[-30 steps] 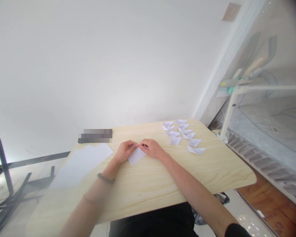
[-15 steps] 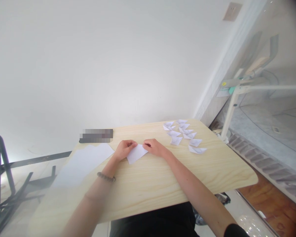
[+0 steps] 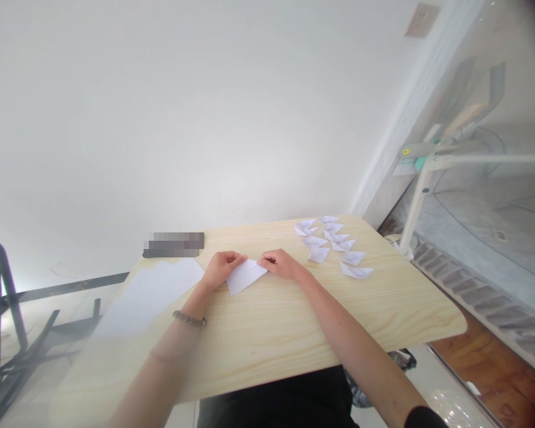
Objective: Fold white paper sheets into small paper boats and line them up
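A small sheet of white paper (image 3: pixel 246 278), apparently folded, lies between my hands at the middle of the wooden table (image 3: pixel 267 339). My left hand (image 3: pixel 223 267), with a dark beaded bracelet on its wrist, pinches the paper's upper left edge between thumb and fingers. At the upper right corner my right hand (image 3: pixel 280 263) is closed on the same paper, fingertips curled. To the right stand several folded white paper boats (image 3: pixel 319 254) in loose rows. Flat white sheets (image 3: pixel 154 294) lie to the left of my left hand.
A dark, pixelated object (image 3: pixel 173 245) rests at the table's back left, near the white wall (image 3: pixel 249 119). Black metal frames (image 3: pixel 9 309) stand on the floor at left. Beyond the right edge is a white metal frame (image 3: pixel 417 208).
My left hand has shifted slightly left along the paper, its thumb now lying flatter on the top edge. My right hand has barely moved.
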{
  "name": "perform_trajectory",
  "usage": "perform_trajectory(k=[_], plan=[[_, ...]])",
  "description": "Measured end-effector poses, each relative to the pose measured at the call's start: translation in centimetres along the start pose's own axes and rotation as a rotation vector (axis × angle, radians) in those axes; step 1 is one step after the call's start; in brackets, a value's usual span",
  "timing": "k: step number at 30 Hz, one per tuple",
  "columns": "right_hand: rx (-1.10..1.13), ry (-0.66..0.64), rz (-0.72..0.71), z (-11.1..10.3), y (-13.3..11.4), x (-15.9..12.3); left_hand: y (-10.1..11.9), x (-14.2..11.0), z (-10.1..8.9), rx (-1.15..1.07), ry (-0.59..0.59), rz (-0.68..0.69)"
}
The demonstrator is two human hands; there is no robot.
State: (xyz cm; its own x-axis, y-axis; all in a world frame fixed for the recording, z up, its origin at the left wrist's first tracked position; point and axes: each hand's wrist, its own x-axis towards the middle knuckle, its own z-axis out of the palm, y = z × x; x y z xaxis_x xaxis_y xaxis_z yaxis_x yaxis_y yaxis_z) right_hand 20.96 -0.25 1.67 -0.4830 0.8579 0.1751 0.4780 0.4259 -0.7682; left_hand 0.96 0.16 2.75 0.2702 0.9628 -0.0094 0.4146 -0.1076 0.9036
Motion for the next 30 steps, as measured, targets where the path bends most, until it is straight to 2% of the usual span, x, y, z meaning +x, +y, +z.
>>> perform_trajectory(k=[8, 15, 19, 25, 30], plan=[[0.047, 0.057, 0.03, 0.3, 0.0, 0.1, -0.7, 0.2, 0.3, -0.07, 0.023, -0.02], [0.068, 0.187, 0.032, 0.3, 0.3, 0.4, -0.7, -0.1, -0.1, -0.086, -0.073, 0.041], [0.061, 0.247, 0.037, 0.4, 0.4, 0.5, -0.3, -0.3, 0.0, -0.064, -0.069, 0.066], [0.074, 0.218, 0.054, 0.4, 0.1, 0.3, 0.2, -0.6, 0.0, -0.01, -0.049, 0.048], [0.032, 0.22, 0.059, 0.6, 0.3, 0.4, -0.3, -0.4, -0.1, -0.027, -0.072, 0.06]])
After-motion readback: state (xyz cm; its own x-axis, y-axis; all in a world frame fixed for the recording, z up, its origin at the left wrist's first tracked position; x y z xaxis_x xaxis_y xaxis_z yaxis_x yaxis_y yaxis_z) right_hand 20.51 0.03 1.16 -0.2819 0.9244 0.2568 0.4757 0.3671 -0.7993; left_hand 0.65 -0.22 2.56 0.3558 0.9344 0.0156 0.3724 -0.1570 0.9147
